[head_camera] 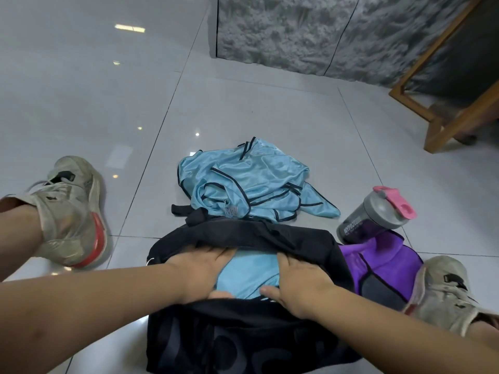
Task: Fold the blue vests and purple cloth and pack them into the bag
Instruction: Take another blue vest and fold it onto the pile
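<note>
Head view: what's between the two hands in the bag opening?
In the head view, a folded blue vest lies between the left hand and the right hand, inside the open black bag. Both hands press on it.

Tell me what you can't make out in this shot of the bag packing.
Head view only:
- Left hand and right hand fingertips: under the black bag opening.
- Vest in the bag: mostly covered, fold unclear.
- Blue vest pile: count unclear, bunched.
- Purple cloth: partly behind bag and shoe.
</note>
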